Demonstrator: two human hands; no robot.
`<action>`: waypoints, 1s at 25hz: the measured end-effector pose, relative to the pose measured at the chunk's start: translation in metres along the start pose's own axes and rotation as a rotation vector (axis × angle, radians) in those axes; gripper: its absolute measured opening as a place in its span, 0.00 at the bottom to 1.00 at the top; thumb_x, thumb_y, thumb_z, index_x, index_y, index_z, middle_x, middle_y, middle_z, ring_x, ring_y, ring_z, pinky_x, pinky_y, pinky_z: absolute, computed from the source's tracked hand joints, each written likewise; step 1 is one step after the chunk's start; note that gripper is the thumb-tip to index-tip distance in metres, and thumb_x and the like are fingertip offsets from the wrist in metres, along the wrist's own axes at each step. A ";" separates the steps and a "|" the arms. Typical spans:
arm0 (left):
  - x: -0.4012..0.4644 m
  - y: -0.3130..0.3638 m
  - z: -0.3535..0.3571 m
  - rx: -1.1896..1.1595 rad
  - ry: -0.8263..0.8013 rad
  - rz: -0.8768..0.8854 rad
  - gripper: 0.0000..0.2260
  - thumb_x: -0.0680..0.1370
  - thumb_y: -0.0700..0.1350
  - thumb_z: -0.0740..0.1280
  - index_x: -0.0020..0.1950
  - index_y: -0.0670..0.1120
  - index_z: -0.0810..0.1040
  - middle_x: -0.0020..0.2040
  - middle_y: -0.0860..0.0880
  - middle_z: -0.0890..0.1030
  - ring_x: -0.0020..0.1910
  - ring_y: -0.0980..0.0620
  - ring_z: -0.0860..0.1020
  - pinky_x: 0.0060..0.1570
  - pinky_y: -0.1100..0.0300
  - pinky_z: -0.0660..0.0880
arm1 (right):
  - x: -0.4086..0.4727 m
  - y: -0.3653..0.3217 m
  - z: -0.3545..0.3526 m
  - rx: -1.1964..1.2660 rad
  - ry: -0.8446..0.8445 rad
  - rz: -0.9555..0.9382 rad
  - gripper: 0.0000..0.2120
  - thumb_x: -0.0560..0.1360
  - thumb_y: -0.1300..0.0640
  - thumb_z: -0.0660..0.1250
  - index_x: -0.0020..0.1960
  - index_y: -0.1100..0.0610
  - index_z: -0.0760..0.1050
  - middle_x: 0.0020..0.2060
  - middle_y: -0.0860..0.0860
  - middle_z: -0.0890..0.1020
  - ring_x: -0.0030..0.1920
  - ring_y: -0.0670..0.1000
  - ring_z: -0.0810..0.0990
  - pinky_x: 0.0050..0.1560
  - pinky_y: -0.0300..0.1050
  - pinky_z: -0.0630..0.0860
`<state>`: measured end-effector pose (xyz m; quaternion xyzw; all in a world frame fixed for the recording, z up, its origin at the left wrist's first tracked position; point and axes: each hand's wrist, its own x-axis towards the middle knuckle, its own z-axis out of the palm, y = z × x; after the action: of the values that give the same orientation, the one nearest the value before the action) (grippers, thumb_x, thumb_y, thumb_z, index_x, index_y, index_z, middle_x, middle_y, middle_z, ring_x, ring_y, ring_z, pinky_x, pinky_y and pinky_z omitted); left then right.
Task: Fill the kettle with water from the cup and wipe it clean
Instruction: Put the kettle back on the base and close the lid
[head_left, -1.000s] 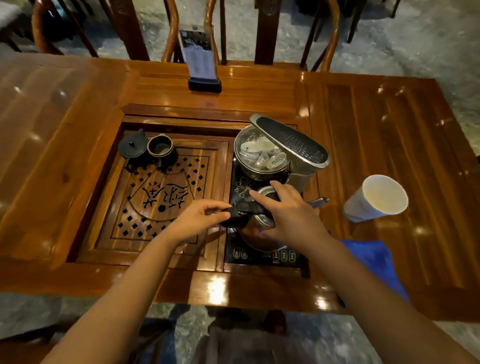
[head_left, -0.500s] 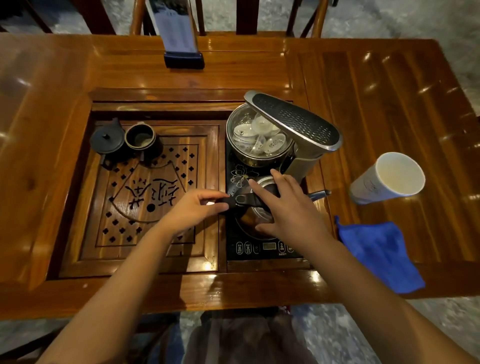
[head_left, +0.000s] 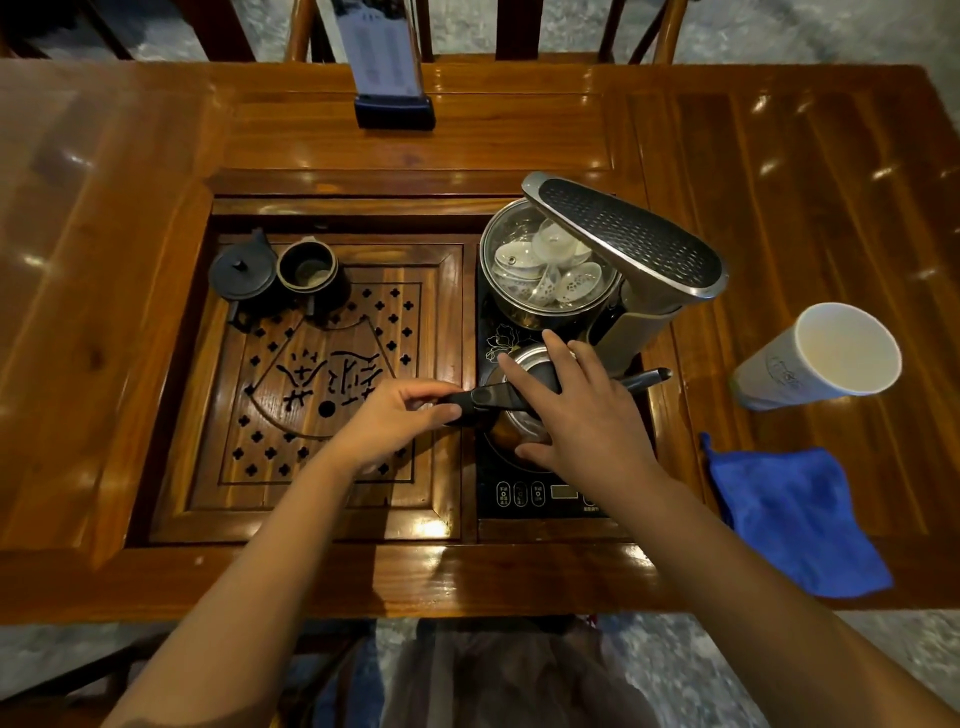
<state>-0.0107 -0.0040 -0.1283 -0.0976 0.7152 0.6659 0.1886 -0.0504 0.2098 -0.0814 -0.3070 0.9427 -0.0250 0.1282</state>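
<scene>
A small steel kettle (head_left: 527, 361) sits on the black induction panel (head_left: 519, 493), mostly covered by my hands. My left hand (head_left: 392, 421) pinches the end of its black handle (head_left: 480, 399). My right hand (head_left: 579, 415) lies over the kettle's lid and body, fingers spread. A white paper cup (head_left: 826, 358) stands on the table to the right. A blue cloth (head_left: 789, 514) lies in front of the cup, near the table's front edge.
A steel pot (head_left: 498, 291) holding several small teacups sits behind the kettle under a raised grey faucet arm (head_left: 628, 236). A dark teapot (head_left: 244, 270) and dark cup (head_left: 309, 270) rest on the carved wooden tea tray (head_left: 311, 499). A phone stand (head_left: 392, 98) is at the far edge.
The camera has tilted down, showing more of the blue cloth and front edge. Both hands stay on the kettle, with the left thumb and fingers closing tighter on the handle.
</scene>
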 end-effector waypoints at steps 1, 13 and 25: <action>0.001 0.000 0.000 0.000 0.000 -0.002 0.10 0.72 0.37 0.67 0.51 0.50 0.80 0.45 0.57 0.84 0.49 0.56 0.80 0.50 0.63 0.75 | 0.000 0.000 0.000 -0.001 -0.003 0.001 0.43 0.71 0.43 0.69 0.75 0.42 0.43 0.75 0.57 0.48 0.74 0.60 0.47 0.65 0.58 0.64; 0.018 0.010 0.000 0.082 -0.032 -0.023 0.10 0.74 0.40 0.67 0.53 0.49 0.79 0.51 0.51 0.81 0.52 0.54 0.79 0.53 0.60 0.75 | 0.004 0.011 -0.004 0.058 -0.013 0.063 0.43 0.70 0.42 0.69 0.74 0.40 0.44 0.76 0.54 0.48 0.74 0.56 0.47 0.63 0.56 0.67; 0.022 0.007 -0.002 0.047 -0.018 -0.094 0.09 0.73 0.40 0.66 0.52 0.50 0.78 0.51 0.52 0.80 0.51 0.55 0.78 0.49 0.65 0.76 | -0.023 0.006 0.033 0.009 0.336 0.034 0.25 0.77 0.45 0.58 0.71 0.53 0.64 0.70 0.60 0.67 0.72 0.60 0.60 0.63 0.56 0.68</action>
<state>-0.0337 -0.0029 -0.1311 -0.1206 0.7233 0.6403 0.2286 -0.0272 0.2288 -0.1088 -0.2821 0.9557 -0.0780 -0.0295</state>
